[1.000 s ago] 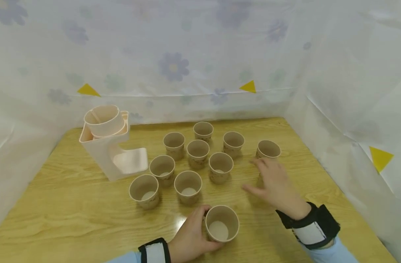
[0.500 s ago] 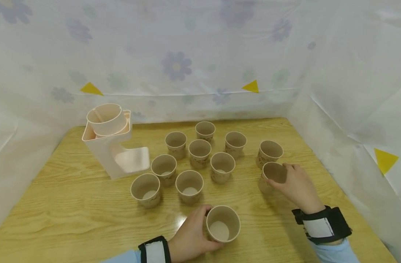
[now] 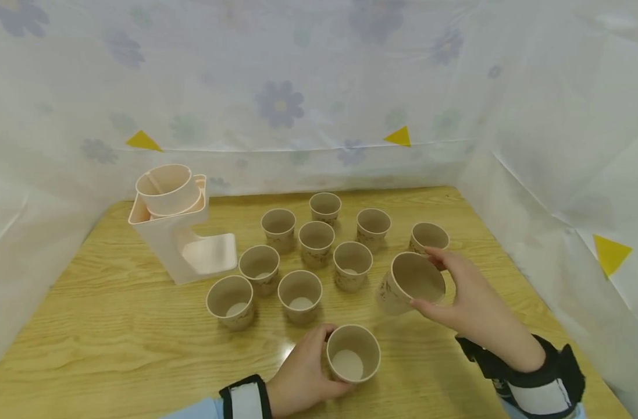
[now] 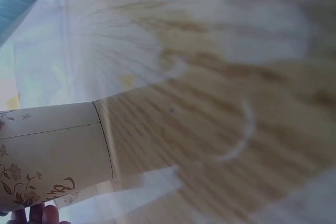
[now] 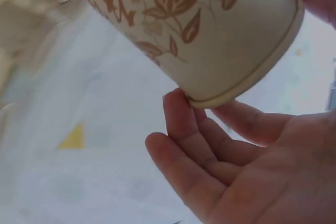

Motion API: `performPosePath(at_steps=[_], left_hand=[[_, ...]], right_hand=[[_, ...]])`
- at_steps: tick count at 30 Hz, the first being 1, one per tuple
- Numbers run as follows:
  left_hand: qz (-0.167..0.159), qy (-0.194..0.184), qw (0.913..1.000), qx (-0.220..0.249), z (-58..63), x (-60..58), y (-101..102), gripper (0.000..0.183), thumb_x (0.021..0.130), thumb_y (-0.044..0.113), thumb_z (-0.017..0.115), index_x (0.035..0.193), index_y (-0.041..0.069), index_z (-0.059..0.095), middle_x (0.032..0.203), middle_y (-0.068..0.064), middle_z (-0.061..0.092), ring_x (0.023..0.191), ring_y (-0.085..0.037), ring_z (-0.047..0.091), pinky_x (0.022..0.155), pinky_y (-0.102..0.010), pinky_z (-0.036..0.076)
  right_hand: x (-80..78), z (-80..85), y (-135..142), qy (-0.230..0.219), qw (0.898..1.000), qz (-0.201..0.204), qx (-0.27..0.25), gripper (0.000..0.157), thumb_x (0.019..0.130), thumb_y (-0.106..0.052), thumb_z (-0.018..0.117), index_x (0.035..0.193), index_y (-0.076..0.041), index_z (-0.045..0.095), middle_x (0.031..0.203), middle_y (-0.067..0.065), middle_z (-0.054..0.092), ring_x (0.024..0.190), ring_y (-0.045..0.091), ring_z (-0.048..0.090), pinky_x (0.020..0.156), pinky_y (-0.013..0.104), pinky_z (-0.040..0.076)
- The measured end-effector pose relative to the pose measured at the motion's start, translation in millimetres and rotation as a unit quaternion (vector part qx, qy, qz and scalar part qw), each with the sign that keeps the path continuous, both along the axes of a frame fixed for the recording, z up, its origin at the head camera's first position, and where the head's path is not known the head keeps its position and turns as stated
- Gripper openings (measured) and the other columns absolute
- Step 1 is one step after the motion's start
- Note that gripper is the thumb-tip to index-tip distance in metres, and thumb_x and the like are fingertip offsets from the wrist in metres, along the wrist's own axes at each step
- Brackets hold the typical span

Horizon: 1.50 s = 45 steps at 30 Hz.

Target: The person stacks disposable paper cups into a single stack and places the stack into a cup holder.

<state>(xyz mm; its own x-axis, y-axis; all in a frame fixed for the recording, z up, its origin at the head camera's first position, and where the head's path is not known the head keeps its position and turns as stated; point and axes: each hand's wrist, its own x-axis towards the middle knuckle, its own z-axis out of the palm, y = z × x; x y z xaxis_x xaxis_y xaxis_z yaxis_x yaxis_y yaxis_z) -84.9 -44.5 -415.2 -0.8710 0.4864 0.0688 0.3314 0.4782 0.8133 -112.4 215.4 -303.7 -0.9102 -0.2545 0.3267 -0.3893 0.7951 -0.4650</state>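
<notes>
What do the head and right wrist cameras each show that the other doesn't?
Plainly only in the head view: the left hand holding the near cup, the pale stand. Only right wrist: the palm of the right hand, clear leaf print on the tilted cup. Both: that hand gripping that cup, a yellow triangle.

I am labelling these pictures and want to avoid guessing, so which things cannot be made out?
Head view: lower part of the far-right cup, hidden by the tilted cup and right hand.
Left wrist view: the left hand beyond its fingertips, cut off by the bottom edge.
Right wrist view: the tilted cup's base, cut off by the top edge; beige shapes at upper left, blurred.
</notes>
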Motion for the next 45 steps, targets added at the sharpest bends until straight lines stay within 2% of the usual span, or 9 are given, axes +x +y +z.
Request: performPosePath(at_steps=[3,5,8,12,21,26,38,45], left_hand=[[-0.003,0.001,1.0,0.004,-0.4,-0.1,-0.8,0.072,0.067,0.033,0.08,0.124,0.005,0.046,0.118,-0.006,0.057,0.108,-0.02,0.053,0.093,-0.046,0.049],[-0.005,0.001,1.0,0.006,-1.1,0.1,-1.0,0.072,0.068,0.034,0.08,0.124,0.005,0.046,0.118,-0.006,0.057,0.108,-0.019,0.053,0.093,-0.045,0.049],[-0.007,0.0,0.9999,0.008,-2.2,0.4,-0.5,0.071,0.068,0.035,0.079,0.124,0.007,0.046,0.119,-0.004,0.056,0.108,-0.017,0.053,0.094,-0.045,0.049],[-0.008,-0.001,0.9999,0.01,-3.1,1.0,0.0,0.072,0.069,0.038,0.079,0.125,0.007,0.046,0.12,-0.003,0.056,0.109,-0.017,0.053,0.095,-0.046,0.048],[-0.011,0.009,0.9996,0.022,-3.3,1.9,-1.3,0.071,0.068,0.037,0.079,0.123,0.007,0.045,0.121,-0.005,0.057,0.111,-0.019,0.053,0.094,-0.047,0.048],[-0.004,0.034,0.9993,0.015,-5.6,2.1,-0.6,0.07,0.068,0.033,0.08,0.123,0.006,0.047,0.12,-0.005,0.058,0.109,-0.019,0.054,0.092,-0.045,0.05],[0.0,0.069,0.9974,0.018,-8.6,0.9,-0.2,0.065,0.069,0.038,0.078,0.119,0.008,0.048,0.116,-0.003,0.059,0.107,-0.015,0.055,0.091,-0.041,0.051],[-0.005,0.031,0.9995,0.008,-6.3,1.3,-1.9,0.07,0.069,0.037,0.078,0.122,0.007,0.045,0.118,-0.005,0.057,0.108,-0.018,0.053,0.091,-0.044,0.05]], right_hand=[[11.5,11.9,-12.2,0.064,0.996,0.068,0.01,0.078,0.061,-0.02,0.084,0.128,0.001,0.051,0.11,0.01,0.062,0.099,0.02,0.053,0.08,0.042,0.045],[17.7,15.7,-19.6,0.083,0.991,0.105,0.026,0.078,0.06,-0.021,0.084,0.128,-0.001,0.051,0.113,0.005,0.062,0.1,0.015,0.053,0.078,0.04,0.047],[23.2,14.9,-29.8,0.061,0.987,0.145,0.04,0.077,0.063,-0.028,0.083,0.129,-0.005,0.05,0.118,0.001,0.06,0.105,0.011,0.054,0.079,0.039,0.052],[22.5,7.1,-40.4,0.019,0.981,0.188,0.051,0.075,0.067,-0.033,0.08,0.131,-0.008,0.049,0.122,0.0,0.058,0.11,0.012,0.053,0.083,0.042,0.053],[13.6,-13.5,-48.8,-0.042,0.958,0.278,0.049,0.077,0.066,-0.024,0.079,0.133,-0.003,0.045,0.124,0.006,0.055,0.112,0.018,0.05,0.089,0.046,0.05],[10.6,-22.6,-49.8,-0.057,0.951,0.299,0.054,0.078,0.066,-0.021,0.079,0.133,-0.003,0.044,0.126,0.008,0.055,0.114,0.021,0.05,0.091,0.048,0.049],[10.1,-36.2,-52.7,-0.048,0.948,0.305,0.075,0.081,0.061,-0.018,0.081,0.133,-0.005,0.044,0.126,0.005,0.056,0.116,0.022,0.05,0.091,0.048,0.05],[8.2,-40.9,-53.8,-0.039,0.946,0.303,0.104,0.079,0.06,-0.021,0.081,0.13,-0.006,0.048,0.124,0.004,0.056,0.114,0.02,0.051,0.09,0.046,0.051]])
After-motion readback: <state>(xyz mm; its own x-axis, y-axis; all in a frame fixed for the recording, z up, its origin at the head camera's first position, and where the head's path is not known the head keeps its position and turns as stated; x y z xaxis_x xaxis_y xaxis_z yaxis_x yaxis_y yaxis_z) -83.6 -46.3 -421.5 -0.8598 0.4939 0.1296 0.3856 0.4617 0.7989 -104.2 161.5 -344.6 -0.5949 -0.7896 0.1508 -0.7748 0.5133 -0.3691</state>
